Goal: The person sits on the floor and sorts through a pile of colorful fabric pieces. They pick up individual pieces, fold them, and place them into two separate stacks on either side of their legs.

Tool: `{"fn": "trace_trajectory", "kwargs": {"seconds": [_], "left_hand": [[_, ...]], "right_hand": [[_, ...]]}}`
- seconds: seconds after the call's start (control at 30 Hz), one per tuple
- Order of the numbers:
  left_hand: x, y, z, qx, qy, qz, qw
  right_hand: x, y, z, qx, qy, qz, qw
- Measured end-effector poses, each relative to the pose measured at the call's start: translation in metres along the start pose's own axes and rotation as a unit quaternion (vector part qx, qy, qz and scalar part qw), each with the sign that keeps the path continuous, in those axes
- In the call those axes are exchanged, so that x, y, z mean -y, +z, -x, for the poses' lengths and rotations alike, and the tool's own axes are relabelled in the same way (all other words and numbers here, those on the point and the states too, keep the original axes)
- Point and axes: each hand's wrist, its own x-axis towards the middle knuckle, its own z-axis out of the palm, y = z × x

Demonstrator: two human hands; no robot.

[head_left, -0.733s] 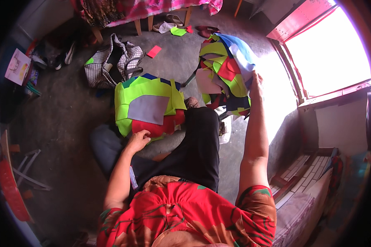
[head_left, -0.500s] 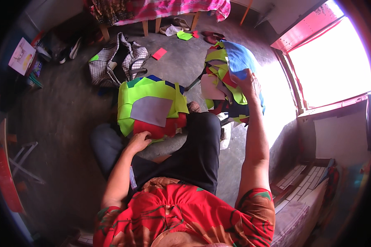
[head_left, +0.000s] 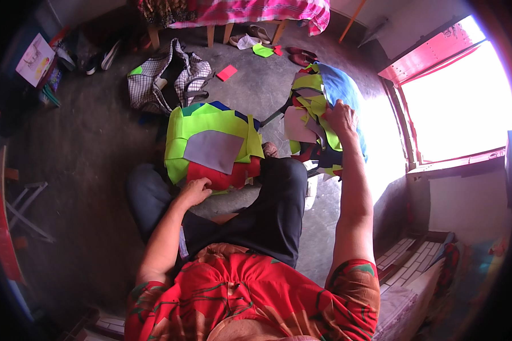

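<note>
Left hand (head_left: 194,190) on stacked fabric panels (head_left: 213,149); right hand (head_left: 341,118) on cloth pile (head_left: 318,108).

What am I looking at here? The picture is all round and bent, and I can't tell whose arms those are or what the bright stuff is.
No machine here: a camera worn on a person's head looks down, and its wide lens bends the edges. The two arms coming up from below are that person's own. The left hand rests on a stack of cloth pieces, lime green, grey and red, lying by the knee. The right hand reaches out and presses on a second pile with a blue piece on top. Both piles sit on the grey floor. Further off lie a checked bag and loose scraps. Whether the fingers grip anything I cannot tell.
</note>
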Motion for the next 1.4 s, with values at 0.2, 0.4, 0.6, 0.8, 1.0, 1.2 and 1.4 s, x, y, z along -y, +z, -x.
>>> {"fn": "trace_trajectory", "kwargs": {"seconds": [0.2,0.4,0.6,0.8,1.0,1.2,1.4], "left_hand": [[-0.009,-0.001,0.000,0.000,0.001,-0.013,1.000],[-0.010,-0.003,0.001,0.005,0.007,-0.045,0.999],[-0.011,-0.003,0.000,0.017,-0.008,-0.036,0.999],[-0.005,-0.002,0.000,0.011,-0.006,-0.034,0.999],[-0.002,0.003,-0.004,0.008,0.018,-0.053,0.998],[-0.002,0.000,-0.001,-0.004,0.016,-0.067,0.998],[-0.001,-0.001,0.000,0.003,0.008,-0.064,0.998]], "right_hand": [[-0.047,0.017,-0.021,-0.031,0.018,-0.067,0.997],[-0.093,0.047,-0.034,-0.090,0.130,-0.196,0.968],[-0.120,0.081,-0.037,-0.093,0.150,-0.412,0.894],[-0.110,0.063,-0.020,-0.017,0.085,-0.598,0.797],[-0.079,0.037,-0.002,0.009,0.163,-0.638,0.753],[-0.064,0.032,-0.013,0.036,0.114,-0.491,0.863],[-0.092,0.051,-0.015,0.029,0.149,-0.632,0.760]]}}
